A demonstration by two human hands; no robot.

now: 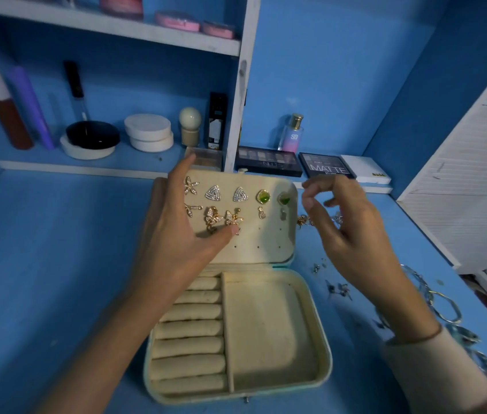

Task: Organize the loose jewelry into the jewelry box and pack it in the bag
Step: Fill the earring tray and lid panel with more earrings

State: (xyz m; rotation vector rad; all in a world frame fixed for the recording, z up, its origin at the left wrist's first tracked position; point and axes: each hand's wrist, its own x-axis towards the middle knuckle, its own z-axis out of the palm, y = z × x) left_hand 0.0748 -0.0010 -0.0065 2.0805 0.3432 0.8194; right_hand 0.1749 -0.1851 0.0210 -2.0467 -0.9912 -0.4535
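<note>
A cream jewelry box (pixel 269 330) lies open on the blue desk, its lid panel (pixel 260 243) tilted up at the back. Several earrings are pinned on the lid: star shapes, silver triangles (pixel 213 193), green stones (pixel 263 196) and gold butterflies (pixel 213 218). My left hand (pixel 176 231) lies spread over the lid's left side, its thumb touching a gold butterfly earring (pixel 234 219). Just right of the lid, my right hand (pixel 346 222) hovers with loosely curled fingers; nothing shows in it. Loose earrings (pixel 305 220) lie beneath it. The base holds ring rolls (pixel 190 330) and a bare tray.
More loose jewelry lies on the desk to the right: small studs (pixel 338 288) and silver bangles (pixel 445 306). Eyeshadow palettes (pixel 269 164), a perfume bottle (pixel 291 134) and jars (pixel 148 131) line the back shelf. A white louvred door (pixel 469 180) stands at the right.
</note>
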